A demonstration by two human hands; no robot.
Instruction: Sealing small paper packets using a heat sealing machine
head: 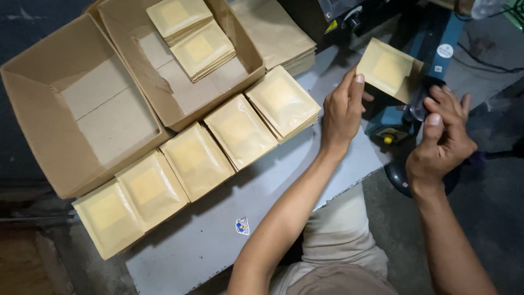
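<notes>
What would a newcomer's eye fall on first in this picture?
First, the tan pouch held up by the left hand at the blue sealing machine, right hand beside it. Next, the row of pouch stacks running diagonally across the grey table, below two open cardboard boxes.

Pouches [191, 38] in box [248, 60], perhaps stacked.

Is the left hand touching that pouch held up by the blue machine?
Touching. The head view shows the left hand pinching the pouch at its left edge with the fingertips.
</notes>
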